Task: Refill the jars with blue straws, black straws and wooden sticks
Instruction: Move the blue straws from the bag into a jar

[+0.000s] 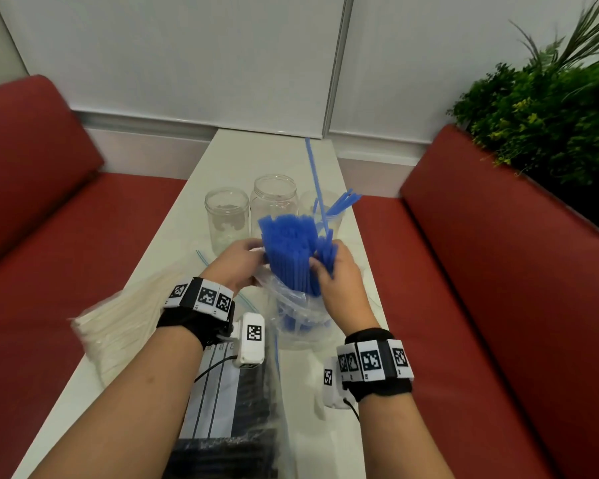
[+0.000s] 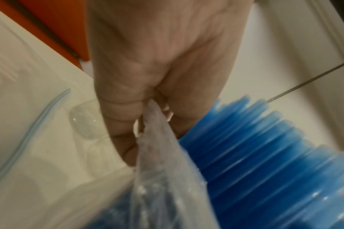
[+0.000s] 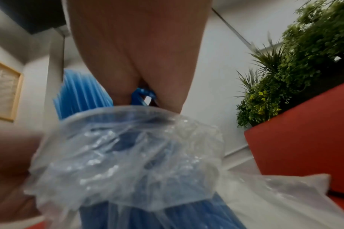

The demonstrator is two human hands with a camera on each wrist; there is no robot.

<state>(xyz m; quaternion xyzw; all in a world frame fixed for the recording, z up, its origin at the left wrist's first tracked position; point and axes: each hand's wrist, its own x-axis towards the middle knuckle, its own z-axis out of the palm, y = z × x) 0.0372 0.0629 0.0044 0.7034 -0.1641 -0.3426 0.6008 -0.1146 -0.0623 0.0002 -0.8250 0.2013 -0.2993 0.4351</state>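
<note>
Writing: none legible; only black-and-white square code markers on both wristbands (image 1: 204, 297).
Blue straws (image 1: 293, 250): thick bundle standing upright out of a clear plastic bag (image 1: 293, 316), held above the white table (image 1: 146, 288), centre of head view.
Left hand (image 1: 237, 262): at 9 o'clock of the bundle; thumb and fingers (image 2: 120, 124) pinching the bag's edge, touching the bundle's side.
Right hand (image 1: 336, 281): at 3 o'clock of the bundle; fingers curled round a small clutch of straws at the bundle's right edge, seen blue between fingers and thumb in right wrist view.
Jars: two clear jars (image 1: 227, 216) and (image 1: 274, 202) at 12 o'clock beyond the hands, holding no straws; a third jar (image 1: 329, 216) at 1 o'clock holding a few blue straws, one standing tall.
Wooden sticks (image 1: 121, 326): pale bagged pile at 8 o'clock of the left hand.
Black straws (image 1: 229, 440): bagged, at 6 o'clock, near table edge.
Surroundings: red benches (image 1: 32, 271) either side; green plant (image 1: 550, 108) at 2 o'clock.
</note>
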